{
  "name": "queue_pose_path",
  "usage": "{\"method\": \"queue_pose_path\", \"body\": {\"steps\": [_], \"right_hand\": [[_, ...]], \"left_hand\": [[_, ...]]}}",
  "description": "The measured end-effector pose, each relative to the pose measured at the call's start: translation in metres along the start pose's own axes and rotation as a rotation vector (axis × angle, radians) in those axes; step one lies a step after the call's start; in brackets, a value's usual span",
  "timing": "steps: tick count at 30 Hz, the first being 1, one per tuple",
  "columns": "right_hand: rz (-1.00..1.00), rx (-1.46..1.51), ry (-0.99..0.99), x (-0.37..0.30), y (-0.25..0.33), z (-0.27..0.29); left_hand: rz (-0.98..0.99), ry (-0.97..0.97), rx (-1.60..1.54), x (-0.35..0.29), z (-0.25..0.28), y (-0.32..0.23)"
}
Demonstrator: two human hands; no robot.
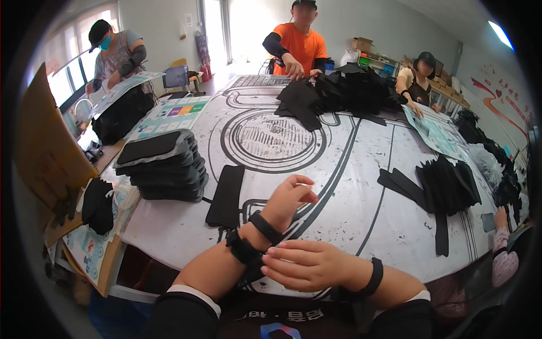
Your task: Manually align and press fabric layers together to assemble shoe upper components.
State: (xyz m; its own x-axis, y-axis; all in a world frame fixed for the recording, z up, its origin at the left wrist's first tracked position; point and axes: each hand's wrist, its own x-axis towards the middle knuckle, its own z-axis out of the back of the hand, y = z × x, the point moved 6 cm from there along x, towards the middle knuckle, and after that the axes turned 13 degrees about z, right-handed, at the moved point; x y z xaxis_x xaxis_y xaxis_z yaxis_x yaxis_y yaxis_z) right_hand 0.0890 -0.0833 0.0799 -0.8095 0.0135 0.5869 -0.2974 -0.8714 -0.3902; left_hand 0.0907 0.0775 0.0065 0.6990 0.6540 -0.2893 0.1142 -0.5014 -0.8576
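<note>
My left hand [289, 200] is raised over the table with its fingers loosely bent and apart, holding nothing. Around that wrist sit a black band [265, 227] and a small black strapped device [243, 247]. My right hand [305, 264] reaches across, fingers stretched out, its fingertips at the device's edge; whether they touch it I cannot tell. A further black band [374, 277] circles the right wrist. Left of my left hand, a flat black fabric strip [226, 195] lies on the table. Beyond it stands a tall stack of black pads [164, 169].
The printed white table [361, 164] bears a heap of black fabric pieces [355, 90] at the far side and a fanned black bundle [449, 186] at right. People work around it, one in orange [302, 45]. A cardboard box [51, 141] stands at left.
</note>
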Motion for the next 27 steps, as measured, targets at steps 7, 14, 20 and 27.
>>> {"method": "queue_pose_path", "body": {"steps": [7, 14, 20, 27], "right_hand": [[-0.840, 0.535, 0.947, 0.028, -0.074, -0.031], [-0.725, 0.102, 0.119, 0.013, -0.066, 0.019], [-0.417, -0.095, 0.252, -0.021, -0.059, 0.017], [-0.861, -0.150, -0.029, -0.071, -0.078, 0.012]], "left_hand": [[-0.264, 0.132, 0.707, -0.019, -0.019, -0.001], [-0.277, 0.292, 0.646, -0.017, 0.005, -0.003], [-0.210, 0.070, 0.356, -0.004, 0.034, -0.008], [-0.125, 0.169, 0.336, -0.001, 0.020, 0.011]]}}
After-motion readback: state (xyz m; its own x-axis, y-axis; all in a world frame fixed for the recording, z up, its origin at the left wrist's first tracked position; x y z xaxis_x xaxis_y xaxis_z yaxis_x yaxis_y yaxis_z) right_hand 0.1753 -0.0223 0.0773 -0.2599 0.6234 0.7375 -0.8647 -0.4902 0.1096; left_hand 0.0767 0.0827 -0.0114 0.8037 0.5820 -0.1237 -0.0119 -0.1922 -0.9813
